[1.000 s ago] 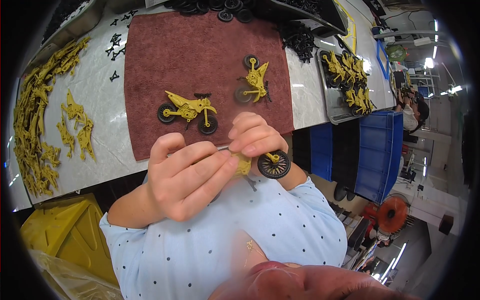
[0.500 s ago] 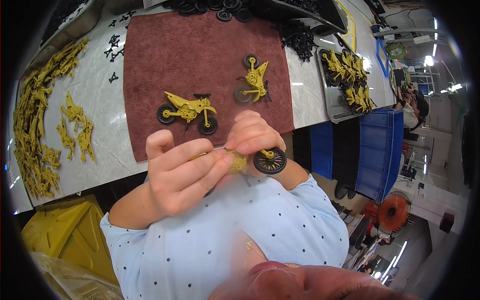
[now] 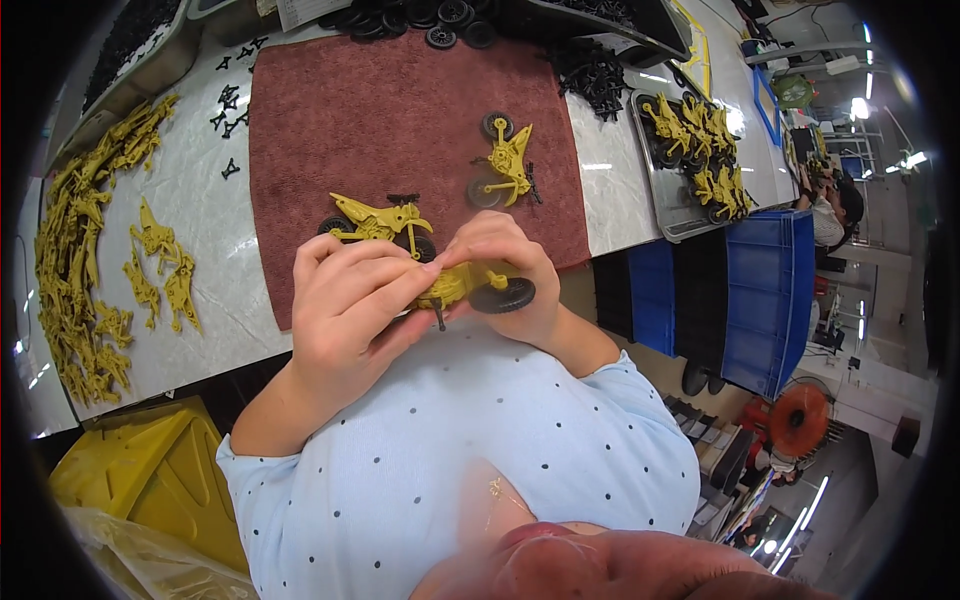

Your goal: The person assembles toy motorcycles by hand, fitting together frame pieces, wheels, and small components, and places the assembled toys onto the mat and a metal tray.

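Between my hands, close to my chest and just off the table edge, is a yellow toy motorcycle with a black spoked wheel at its right end. My left hand grips its left part, thumb and fingers pressed together. My right hand holds the upper side near the wheel. My fingers hide much of the body. Beyond my hands, a second toy motorcycle lies on the red-brown towel, its lower part covered by my left fingers. Another toy motorcycle lies farther right on the towel.
A heap of yellow frame parts lines the left, with small black parts nearby. Black wheels and black pieces lie at the back. A metal tray holds several motorcycles at right, above blue crates.
The motorcycle in my hands has tipped, so its wheel now shows nearly edge-on and more of the yellow body is visible. Both hands have moved slightly up toward the towel.
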Motion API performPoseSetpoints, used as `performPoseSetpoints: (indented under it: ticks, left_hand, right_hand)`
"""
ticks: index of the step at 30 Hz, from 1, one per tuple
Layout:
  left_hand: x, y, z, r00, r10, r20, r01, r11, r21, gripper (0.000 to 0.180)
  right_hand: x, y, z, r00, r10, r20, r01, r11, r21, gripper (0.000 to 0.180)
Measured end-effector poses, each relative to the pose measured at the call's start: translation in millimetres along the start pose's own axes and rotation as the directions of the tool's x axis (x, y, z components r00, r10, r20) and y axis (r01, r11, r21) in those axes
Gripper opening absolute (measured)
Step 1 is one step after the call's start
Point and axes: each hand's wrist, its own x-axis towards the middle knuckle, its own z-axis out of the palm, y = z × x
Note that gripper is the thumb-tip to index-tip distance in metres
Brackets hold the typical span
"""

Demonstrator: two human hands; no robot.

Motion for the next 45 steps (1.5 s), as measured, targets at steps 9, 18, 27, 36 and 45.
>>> performPoseSetpoints:
  ticks: [9,18,27,36,45]
  left_hand:
    - [2.6,4.1,16.0,0.998,0.009,-0.061,0.003,0.982,0.190,0.039]
    - [4.6,-0.8,17.3,0.994,0.047,-0.094,-0.030,0.984,0.175,0.037]
    - [4.1,-0.9,14.5,0.943,-0.249,-0.221,0.172,0.933,-0.317,0.050]
    - [-3.5,-8.5,1.0,0.992,0.026,-0.120,-0.037,0.995,-0.090,0.044]
    - [-3.0,-5.2,-0.6,0.989,0.067,-0.130,-0.076,0.995,-0.062,0.043]
  right_hand:
    - [4.8,-2.5,4.4,0.996,-0.073,-0.060,0.063,0.987,-0.145,0.052]
    - [2.2,-1.4,3.1,0.992,-0.118,-0.051,0.094,0.936,-0.339,0.045]
    - [-2.0,8.6,8.2,0.957,0.184,-0.225,-0.118,0.953,0.277,0.038]
    - [-6.6,11.0,3.6,0.985,0.068,-0.158,-0.032,0.975,0.220,0.042]
    - [-7.5,6.1,2.2,0.987,0.071,-0.145,-0.045,0.984,0.174,0.040]
